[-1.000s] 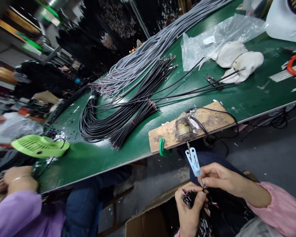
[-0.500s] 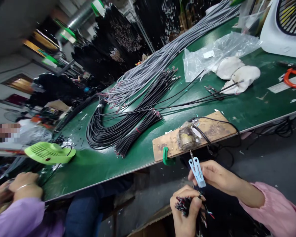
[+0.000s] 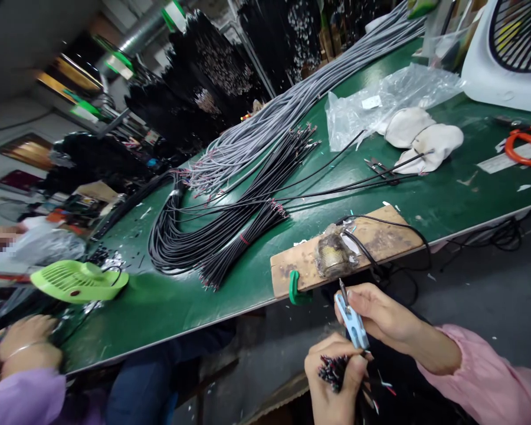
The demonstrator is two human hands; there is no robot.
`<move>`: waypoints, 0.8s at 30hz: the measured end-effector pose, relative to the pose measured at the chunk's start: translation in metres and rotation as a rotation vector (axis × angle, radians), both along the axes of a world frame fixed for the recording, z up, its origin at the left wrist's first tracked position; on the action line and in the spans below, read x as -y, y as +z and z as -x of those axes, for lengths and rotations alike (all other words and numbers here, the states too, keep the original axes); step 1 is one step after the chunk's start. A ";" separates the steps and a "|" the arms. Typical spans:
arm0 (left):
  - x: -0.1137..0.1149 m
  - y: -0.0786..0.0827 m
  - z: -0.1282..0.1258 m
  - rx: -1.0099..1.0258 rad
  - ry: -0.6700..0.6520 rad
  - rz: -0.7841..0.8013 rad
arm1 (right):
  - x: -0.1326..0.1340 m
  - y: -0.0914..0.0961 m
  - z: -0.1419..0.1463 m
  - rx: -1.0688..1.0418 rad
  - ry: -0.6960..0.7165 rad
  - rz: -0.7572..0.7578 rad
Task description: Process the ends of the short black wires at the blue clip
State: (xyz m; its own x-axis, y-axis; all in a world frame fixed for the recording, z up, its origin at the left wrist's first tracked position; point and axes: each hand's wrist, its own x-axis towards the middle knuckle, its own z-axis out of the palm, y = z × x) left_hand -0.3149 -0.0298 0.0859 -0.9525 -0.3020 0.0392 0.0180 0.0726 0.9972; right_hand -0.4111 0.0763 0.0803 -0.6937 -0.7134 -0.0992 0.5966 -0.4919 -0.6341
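My left hand (image 3: pixel 330 383) is wrapped round a bundle of thin black cables (image 3: pixel 334 372), its stripped ends poking out between fingers and thumb in dark, red and white tips. Just above it, my right hand (image 3: pixel 380 313) pinches a light blue clothes peg (image 3: pixel 354 327) by its upper end. The peg's lower end is close to the left thumb and index finger; whether it touches a wire I cannot tell. Past the peg's top shows a pointed metal tip (image 3: pixel 342 288), beneath a stained holder (image 3: pixel 335 255) on a wooden board (image 3: pixel 392 230).
A green clamp (image 3: pixel 295 288) grips the board at the table edge. Black cables (image 3: pixel 194 242) and grey cables (image 3: pixel 265 118) lie across the green table (image 3: pixel 181 313). Further right are pliers (image 3: pixel 380 170), white gloves (image 3: pixel 438 141) and a fan (image 3: pixel 473 77). At left, a co-worker's hands (image 3: pixel 29 342) work near a green fan (image 3: pixel 77 282).
My right thumb has come over the peg's upper end, and its two legs look closer together. The left hand keeps its grip on the cables. The whole view has shifted slightly.
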 end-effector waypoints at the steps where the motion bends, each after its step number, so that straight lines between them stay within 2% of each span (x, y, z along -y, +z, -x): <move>1: 0.000 0.000 -0.001 0.012 0.005 0.001 | 0.000 0.000 0.000 0.005 0.005 0.014; 7: 0.002 -0.004 -0.003 0.080 0.012 -0.012 | 0.001 -0.005 0.001 0.035 0.037 0.095; 11: 0.002 0.000 -0.001 0.079 -0.040 -0.035 | -0.005 -0.019 0.001 0.119 -0.010 0.110; 14: 0.001 0.003 -0.002 0.080 -0.035 -0.023 | -0.016 -0.032 -0.002 0.080 -0.046 0.056; 17: -0.001 0.000 -0.008 0.077 0.004 -0.036 | -0.031 -0.040 -0.008 -0.090 -0.072 -0.136; 20: -0.007 -0.010 -0.019 0.199 0.161 -0.190 | -0.040 -0.038 -0.015 -0.272 -0.068 -0.343; 22: -0.010 -0.017 -0.025 0.362 0.216 -0.289 | -0.041 -0.031 -0.018 -0.430 -0.065 -0.401; 24: -0.014 -0.022 -0.027 0.438 0.234 -0.277 | -0.040 -0.020 -0.021 -0.642 -0.068 -0.413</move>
